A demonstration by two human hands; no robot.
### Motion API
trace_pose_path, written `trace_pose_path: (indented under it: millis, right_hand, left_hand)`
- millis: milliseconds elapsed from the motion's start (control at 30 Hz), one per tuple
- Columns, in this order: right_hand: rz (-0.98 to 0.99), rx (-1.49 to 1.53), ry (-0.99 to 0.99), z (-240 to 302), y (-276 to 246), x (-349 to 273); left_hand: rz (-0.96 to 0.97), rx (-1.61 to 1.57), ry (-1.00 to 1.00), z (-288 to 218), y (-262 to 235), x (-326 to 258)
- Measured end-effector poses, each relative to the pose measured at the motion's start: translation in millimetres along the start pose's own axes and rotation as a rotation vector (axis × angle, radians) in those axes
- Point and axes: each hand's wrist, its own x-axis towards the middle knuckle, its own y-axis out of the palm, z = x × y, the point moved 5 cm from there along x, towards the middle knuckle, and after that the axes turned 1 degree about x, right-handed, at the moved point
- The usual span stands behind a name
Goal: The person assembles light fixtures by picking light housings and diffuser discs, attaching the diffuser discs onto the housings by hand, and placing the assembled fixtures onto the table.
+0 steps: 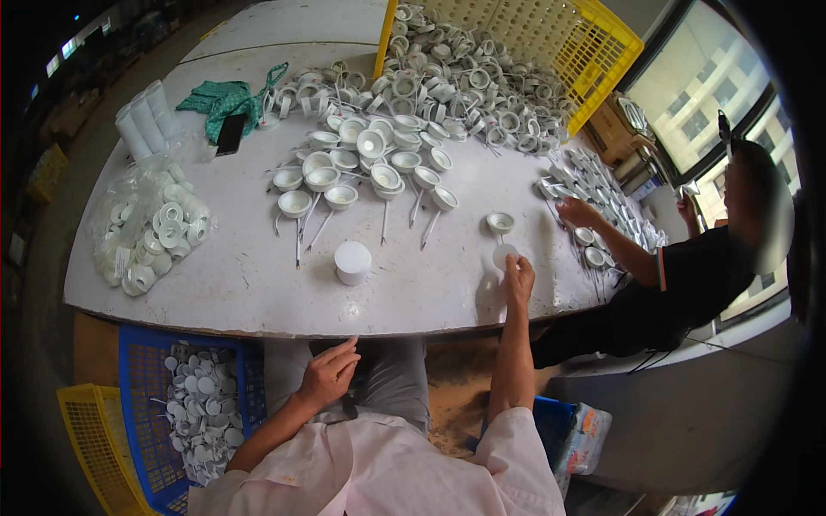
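Observation:
My right hand [519, 279], out over the right part of the table, pinches a thin round white disc [502, 254] by its edge. Just beyond the disc stands a small white cup-shaped fitting [500, 223] on the tabletop. Off the table's front edge, above my lap, my left hand [330, 373] has its fingers stretched out and nothing in it. A white round stack or cylinder [353, 262] stands on the table nearest to that hand. Farther back lie several white cup-shaped fittings [341, 197] with trailing wires.
A yellow crate [602, 52] spills a heap of white rings [482, 86] at the back. On the left are a bag of white rings [159, 228], white rolls [142, 120], green cloth [225, 101] and a phone [230, 135]. A blue basket [142, 413] holds discs. A co-worker [688, 275] handles fittings at right.

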Motion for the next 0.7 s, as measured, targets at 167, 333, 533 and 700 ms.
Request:
trace_pose_path:
  millis: [167,333,533,700]
  right_hand:
    - [0.044,-0.463,-0.102,23,29,10]
    - [0.086,-0.506,-0.044,28,39,-7]
    - [0.172,-0.325,-0.043,53,42,-75]
    - [0.215,-0.289,-0.114,56,36,-128]
  left_hand:
    - [0.042,0.011,-0.004,-2,-3,-7]
    - [0.044,-0.048,-0.086,0,-6,-6]
    - [0.17,-0.31,-0.417,10,16,3]
    - [0.185,-0.501,-0.527,14,45,28]
